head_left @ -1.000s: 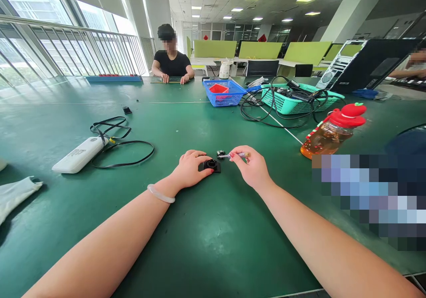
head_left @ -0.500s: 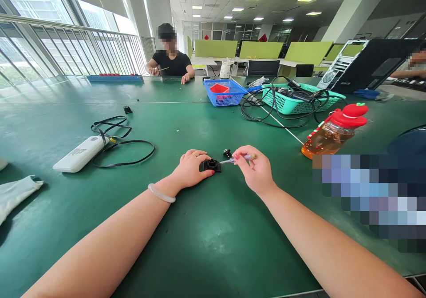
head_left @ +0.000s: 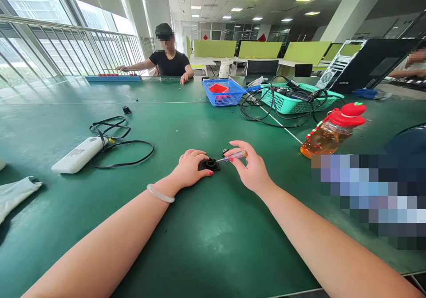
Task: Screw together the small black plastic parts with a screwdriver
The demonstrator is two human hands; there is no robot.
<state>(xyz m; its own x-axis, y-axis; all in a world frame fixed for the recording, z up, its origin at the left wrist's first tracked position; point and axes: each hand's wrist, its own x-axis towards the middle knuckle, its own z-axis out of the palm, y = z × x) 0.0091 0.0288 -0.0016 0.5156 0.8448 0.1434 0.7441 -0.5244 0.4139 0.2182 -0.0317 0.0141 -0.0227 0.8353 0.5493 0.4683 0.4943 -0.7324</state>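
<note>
My left hand [head_left: 190,168] grips a small black part [head_left: 211,164] with a round raised middle, holding it flat on the green table [head_left: 213,244]. In my right hand [head_left: 252,167] is a screwdriver [head_left: 237,155] with a clear purplish handle, pinched between thumb and fingers. Its metal shaft points left, and the tip is at the right edge of the black part. A small black piece with prongs [head_left: 225,152] lies just behind the screwdriver, partly hidden by my right fingers.
A white power strip [head_left: 80,155] with a black cable lies left. Blue basket [head_left: 223,94], teal basket [head_left: 289,104] with cables, and a red-lidded bottle [head_left: 328,133] stand beyond at centre and right. A person [head_left: 171,62] sits across the table by a blue tray [head_left: 113,78].
My right hand has shifted slightly left, its fingers now more extended along the screwdriver and covering part of the pronged piece. The person opposite has stretched an arm out to the blue tray.
</note>
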